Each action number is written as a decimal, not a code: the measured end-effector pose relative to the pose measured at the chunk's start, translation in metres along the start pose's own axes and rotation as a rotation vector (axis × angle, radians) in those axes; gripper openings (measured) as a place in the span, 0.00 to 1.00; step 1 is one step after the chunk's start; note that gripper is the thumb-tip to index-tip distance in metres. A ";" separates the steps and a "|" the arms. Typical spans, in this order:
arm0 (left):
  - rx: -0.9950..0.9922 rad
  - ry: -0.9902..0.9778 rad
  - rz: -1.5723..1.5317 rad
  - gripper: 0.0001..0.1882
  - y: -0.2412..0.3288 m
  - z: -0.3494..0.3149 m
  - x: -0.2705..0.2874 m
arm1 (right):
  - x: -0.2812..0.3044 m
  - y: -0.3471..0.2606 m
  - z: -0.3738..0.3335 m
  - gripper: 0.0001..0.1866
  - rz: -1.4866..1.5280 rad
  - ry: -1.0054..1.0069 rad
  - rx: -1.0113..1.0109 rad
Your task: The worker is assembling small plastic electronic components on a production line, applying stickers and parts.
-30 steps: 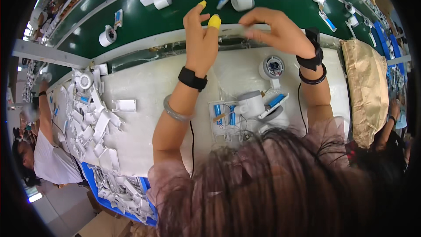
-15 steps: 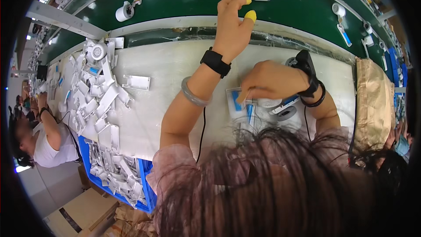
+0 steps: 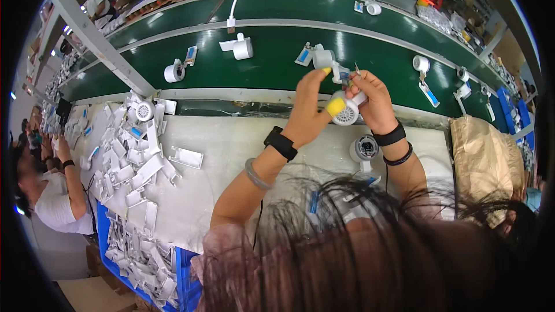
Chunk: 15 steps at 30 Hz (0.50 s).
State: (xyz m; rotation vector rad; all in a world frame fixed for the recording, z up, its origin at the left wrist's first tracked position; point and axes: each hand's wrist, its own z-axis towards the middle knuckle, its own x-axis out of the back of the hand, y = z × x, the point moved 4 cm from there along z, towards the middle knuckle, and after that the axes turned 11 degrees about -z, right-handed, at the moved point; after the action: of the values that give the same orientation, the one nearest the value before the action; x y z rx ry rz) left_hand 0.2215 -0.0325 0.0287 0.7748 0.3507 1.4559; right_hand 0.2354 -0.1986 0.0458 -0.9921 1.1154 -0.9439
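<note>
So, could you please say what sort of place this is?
Probably a factory assembly line: a green belt bears white units, white parts lie heaped on the worktable, and a blue bin holds more.

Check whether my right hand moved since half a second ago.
Yes: your right hand moved forward, from over the tabletop to the near edge of the green belt.

Past the far edge of the tabletop (image 3: 231,144), the left hand (image 3: 307,104) curves inward; the right hand (image 3: 374,101) pinches, fingers bent.
</note>
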 end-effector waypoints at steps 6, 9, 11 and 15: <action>0.130 0.040 -0.248 0.29 -0.010 0.001 0.003 | -0.025 -0.002 -0.007 0.05 -0.051 -0.313 -0.138; 0.309 -0.037 -0.459 0.19 -0.005 0.006 0.000 | -0.019 0.000 -0.007 0.04 -0.022 -0.324 -0.141; 0.304 0.052 -0.509 0.13 -0.003 0.006 0.004 | -0.018 -0.001 -0.006 0.04 -0.050 -0.362 -0.163; 0.356 0.186 -0.495 0.12 -0.004 0.010 0.019 | -0.015 -0.001 -0.007 0.07 -0.156 -0.440 -0.125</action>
State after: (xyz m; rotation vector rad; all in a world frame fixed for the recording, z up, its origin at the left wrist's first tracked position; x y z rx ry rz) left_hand 0.2330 -0.0168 0.0377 0.7651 0.8961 1.0070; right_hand 0.2255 -0.1856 0.0502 -1.3290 0.7401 -0.7352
